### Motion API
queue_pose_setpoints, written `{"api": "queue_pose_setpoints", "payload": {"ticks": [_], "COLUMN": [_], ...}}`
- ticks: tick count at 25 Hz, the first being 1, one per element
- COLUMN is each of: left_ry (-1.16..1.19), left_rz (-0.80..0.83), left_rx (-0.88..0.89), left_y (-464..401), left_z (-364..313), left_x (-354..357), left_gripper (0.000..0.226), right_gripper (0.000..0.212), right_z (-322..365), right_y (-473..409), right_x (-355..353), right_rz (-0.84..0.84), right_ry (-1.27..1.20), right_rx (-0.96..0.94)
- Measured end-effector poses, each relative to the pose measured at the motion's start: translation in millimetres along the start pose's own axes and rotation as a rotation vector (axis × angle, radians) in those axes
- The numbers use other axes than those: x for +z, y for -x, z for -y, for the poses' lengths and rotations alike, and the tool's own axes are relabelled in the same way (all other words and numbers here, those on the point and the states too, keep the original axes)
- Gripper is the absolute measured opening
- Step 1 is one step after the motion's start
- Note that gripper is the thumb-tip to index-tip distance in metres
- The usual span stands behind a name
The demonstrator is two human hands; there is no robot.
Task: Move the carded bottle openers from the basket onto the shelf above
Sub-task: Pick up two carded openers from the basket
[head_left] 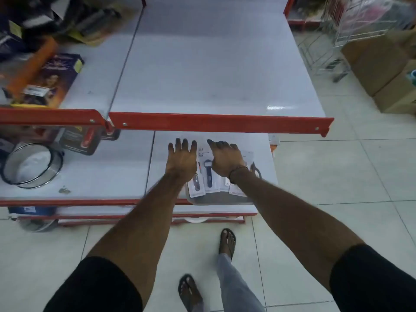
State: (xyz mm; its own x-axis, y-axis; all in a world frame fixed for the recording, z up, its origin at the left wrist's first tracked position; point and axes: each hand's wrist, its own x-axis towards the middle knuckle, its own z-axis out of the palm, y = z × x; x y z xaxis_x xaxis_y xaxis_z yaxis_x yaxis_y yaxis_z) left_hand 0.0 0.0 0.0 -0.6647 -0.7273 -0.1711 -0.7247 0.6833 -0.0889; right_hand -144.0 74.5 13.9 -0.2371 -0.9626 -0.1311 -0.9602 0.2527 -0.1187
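- Two bare forearms w/ black sleeves reach fwd over a tiled floor.
- Left hand (181, 159): flat, fingers spread, gripping nothing, just left of the carded bottle openers (208, 174).
- Right hand (226, 159): palm down on the cards; can't tell if grasping.
- Cards fanned in a grey basket (219, 199) on the lower shelf (101, 172), under the bare upper shelf (209, 70).

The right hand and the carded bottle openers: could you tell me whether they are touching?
Cannot tell. In the head view the right hand overlaps the carded bottle openers, but from above neither contact nor gap shows.
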Motion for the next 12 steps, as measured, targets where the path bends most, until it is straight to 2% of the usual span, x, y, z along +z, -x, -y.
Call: {"api": "queue_pose_setpoints", "payload": {"ticks": [2,4,8,12], "left_ry": [-0.024,-0.026,0.124,0.422], "left_rz": [0.042,0.006,-0.045,-0.026], "left_rx": [-0.018,0.016,0.006,-0.042], "left_y": [-10.5,-16.7,-20.7,-3.8], "left_z": [0.5,3.6,9.8,9.1], "left_x": [1.5,8.2,3.5,-17.2], "left_gripper": [0.073,0.063,0.038,0.031], "right_gripper": [0.083,0.082,0.058,0.038], "right_z": [0.2,1.9,-3.0,-3.9], "right_y": [-18.5,-27.8,-26.6,-6.3], "right_x": [5.5,11.7,9.1,-9.1], "right_rz": [0.147,0.210,0.040,-0.084], "right_ry": [0.023,0.058,0.070,-0.005], "right_rx": [-0.025,-0.068,-0.081,-0.056]}}
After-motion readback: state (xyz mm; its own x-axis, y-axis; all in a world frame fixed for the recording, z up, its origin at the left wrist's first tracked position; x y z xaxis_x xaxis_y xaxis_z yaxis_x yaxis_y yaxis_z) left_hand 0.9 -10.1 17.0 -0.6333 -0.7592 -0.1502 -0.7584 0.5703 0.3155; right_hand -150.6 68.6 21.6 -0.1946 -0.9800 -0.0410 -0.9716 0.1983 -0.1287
